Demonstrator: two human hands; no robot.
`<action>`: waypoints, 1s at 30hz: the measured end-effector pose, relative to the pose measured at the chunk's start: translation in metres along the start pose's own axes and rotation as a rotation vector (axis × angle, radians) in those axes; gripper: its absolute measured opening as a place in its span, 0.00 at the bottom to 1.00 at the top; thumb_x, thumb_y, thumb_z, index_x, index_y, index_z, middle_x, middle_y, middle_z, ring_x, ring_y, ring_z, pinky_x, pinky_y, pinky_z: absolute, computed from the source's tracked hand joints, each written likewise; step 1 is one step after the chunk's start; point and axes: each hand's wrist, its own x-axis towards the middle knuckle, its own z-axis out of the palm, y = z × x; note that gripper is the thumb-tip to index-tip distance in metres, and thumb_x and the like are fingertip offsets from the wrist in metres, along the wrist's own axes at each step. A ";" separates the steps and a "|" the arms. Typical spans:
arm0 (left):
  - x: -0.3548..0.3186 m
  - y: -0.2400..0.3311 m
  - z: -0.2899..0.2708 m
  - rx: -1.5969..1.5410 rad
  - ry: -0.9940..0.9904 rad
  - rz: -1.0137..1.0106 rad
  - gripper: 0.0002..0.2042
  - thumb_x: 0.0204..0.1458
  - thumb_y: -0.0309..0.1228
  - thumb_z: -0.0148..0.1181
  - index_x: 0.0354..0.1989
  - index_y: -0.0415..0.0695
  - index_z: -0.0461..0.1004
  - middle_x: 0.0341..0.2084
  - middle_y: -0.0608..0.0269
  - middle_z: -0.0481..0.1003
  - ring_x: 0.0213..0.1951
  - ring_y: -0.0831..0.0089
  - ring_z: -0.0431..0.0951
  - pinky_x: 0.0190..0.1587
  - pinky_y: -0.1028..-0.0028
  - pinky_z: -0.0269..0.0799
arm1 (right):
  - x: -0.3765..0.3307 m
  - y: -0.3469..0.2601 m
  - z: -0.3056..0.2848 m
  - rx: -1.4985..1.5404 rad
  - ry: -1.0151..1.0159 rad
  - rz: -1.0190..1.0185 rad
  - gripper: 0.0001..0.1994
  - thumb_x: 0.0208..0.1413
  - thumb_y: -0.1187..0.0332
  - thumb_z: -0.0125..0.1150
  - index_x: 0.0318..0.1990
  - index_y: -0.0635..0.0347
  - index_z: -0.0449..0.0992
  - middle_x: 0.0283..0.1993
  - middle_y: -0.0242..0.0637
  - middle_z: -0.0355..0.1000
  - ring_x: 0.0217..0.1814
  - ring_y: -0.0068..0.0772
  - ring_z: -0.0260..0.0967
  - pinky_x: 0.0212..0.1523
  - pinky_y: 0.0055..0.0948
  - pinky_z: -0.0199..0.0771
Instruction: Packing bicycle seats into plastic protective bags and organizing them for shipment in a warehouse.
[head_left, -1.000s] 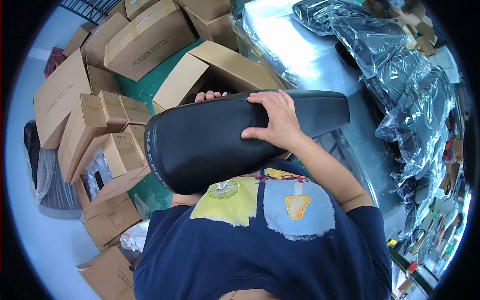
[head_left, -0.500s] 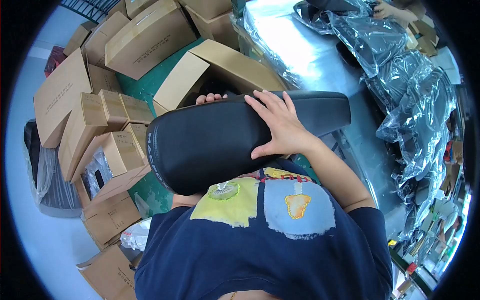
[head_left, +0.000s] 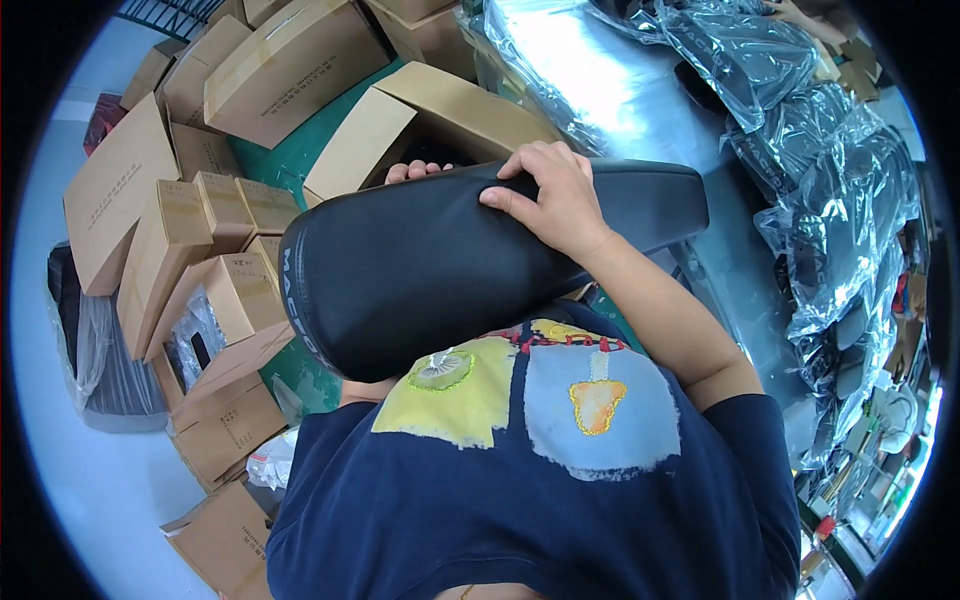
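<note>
A long black motorcycle seat [head_left: 420, 260] with pale lettering along its left end lies across in front of my chest. My left hand [head_left: 418, 172] grips it from beneath; only the curled fingertips show over the far edge, and the seat hides the rest. On the seat's upper side sits my right hand [head_left: 555, 200], its fingers bent over the far edge and the thumb drawn in close to them on the black cover. Just beyond the seat stands an open cardboard box [head_left: 460, 100] with something dark inside.
Cardboard boxes [head_left: 280, 75] crowd the left and far left. A shiny metal table [head_left: 620, 90] stands at the far right, with black seats in clear plastic wrap [head_left: 840, 190] along it. Another person's hand [head_left: 800, 18] shows at the top right. A wrapped dark seat [head_left: 115, 350] leans at far left.
My right hand has gone from lying spread on the seat to bent fingers with the thumb drawn in, nearer the far edge. The seat has shifted slightly up and left.
</note>
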 end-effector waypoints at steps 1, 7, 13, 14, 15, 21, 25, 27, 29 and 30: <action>-0.003 0.000 0.001 -0.014 0.030 0.007 0.12 0.60 0.35 0.45 0.50 0.49 0.68 0.49 0.56 0.69 0.58 0.62 0.63 0.66 0.56 0.44 | 0.000 0.000 0.000 -0.002 0.001 -0.004 0.18 0.42 0.52 0.67 0.34 0.53 0.73 0.37 0.31 0.70 0.48 0.34 0.63 0.54 0.37 0.54; -0.002 -0.004 -0.006 -0.014 -0.004 0.051 0.14 0.59 0.36 0.47 0.51 0.47 0.68 0.49 0.55 0.70 0.57 0.61 0.65 0.65 0.59 0.47 | -0.016 0.013 -0.010 0.098 -0.146 -0.119 0.29 0.38 0.52 0.68 0.51 0.48 0.70 0.53 0.35 0.66 0.61 0.38 0.57 0.65 0.50 0.40; 0.010 -0.008 0.002 0.003 -0.096 0.069 0.13 0.61 0.35 0.43 0.50 0.49 0.68 0.50 0.56 0.69 0.59 0.60 0.62 0.67 0.56 0.40 | -0.029 -0.008 -0.020 -0.051 -0.151 -0.109 0.47 0.24 0.47 0.74 0.58 0.47 0.62 0.60 0.39 0.58 0.67 0.40 0.49 0.67 0.52 0.32; 0.013 -0.007 0.002 0.000 -0.110 0.061 0.13 0.61 0.35 0.42 0.50 0.49 0.68 0.50 0.56 0.69 0.59 0.60 0.62 0.67 0.56 0.40 | -0.027 -0.008 -0.020 -0.036 -0.149 -0.087 0.46 0.24 0.47 0.74 0.58 0.47 0.62 0.60 0.39 0.58 0.66 0.40 0.50 0.67 0.52 0.32; 0.016 -0.006 0.001 0.000 -0.112 0.055 0.13 0.61 0.35 0.42 0.50 0.49 0.68 0.50 0.56 0.69 0.59 0.60 0.62 0.67 0.56 0.40 | -0.026 -0.009 -0.018 -0.030 -0.097 -0.089 0.42 0.24 0.47 0.74 0.54 0.48 0.66 0.56 0.38 0.62 0.63 0.39 0.53 0.66 0.48 0.37; 0.028 -0.005 0.002 -0.014 -0.132 -0.045 0.12 0.62 0.33 0.39 0.48 0.50 0.69 0.48 0.57 0.69 0.59 0.61 0.62 0.67 0.57 0.39 | -0.013 0.003 -0.020 0.010 0.047 -0.096 0.28 0.31 0.48 0.72 0.42 0.50 0.74 0.44 0.31 0.69 0.54 0.36 0.61 0.60 0.39 0.47; 0.014 0.001 0.007 -0.012 -0.051 -0.059 0.12 0.62 0.33 0.40 0.47 0.49 0.70 0.48 0.57 0.70 0.58 0.61 0.63 0.67 0.57 0.40 | -0.005 0.001 -0.012 0.048 0.100 -0.051 0.17 0.39 0.50 0.67 0.30 0.51 0.76 0.34 0.30 0.70 0.45 0.33 0.64 0.54 0.38 0.53; 0.011 -0.002 0.007 -0.028 -0.019 -0.053 0.12 0.62 0.33 0.41 0.47 0.48 0.70 0.48 0.57 0.70 0.58 0.61 0.63 0.67 0.57 0.41 | 0.002 0.008 -0.007 0.089 0.113 -0.025 0.12 0.46 0.54 0.62 0.27 0.51 0.77 0.28 0.31 0.71 0.38 0.35 0.67 0.44 0.36 0.62; 0.013 -0.007 0.005 -0.027 -0.061 0.011 0.13 0.60 0.36 0.46 0.49 0.45 0.68 0.48 0.54 0.70 0.57 0.61 0.65 0.65 0.61 0.50 | 0.004 0.018 -0.003 0.152 0.124 0.021 0.12 0.47 0.55 0.62 0.27 0.53 0.76 0.28 0.32 0.72 0.35 0.37 0.68 0.40 0.36 0.64; 0.013 -0.009 0.005 -0.028 -0.069 0.017 0.13 0.60 0.36 0.46 0.49 0.45 0.68 0.48 0.54 0.70 0.57 0.61 0.65 0.65 0.61 0.50 | 0.004 0.023 -0.005 0.219 0.133 0.076 0.11 0.48 0.57 0.61 0.27 0.55 0.76 0.27 0.32 0.72 0.32 0.39 0.68 0.36 0.35 0.66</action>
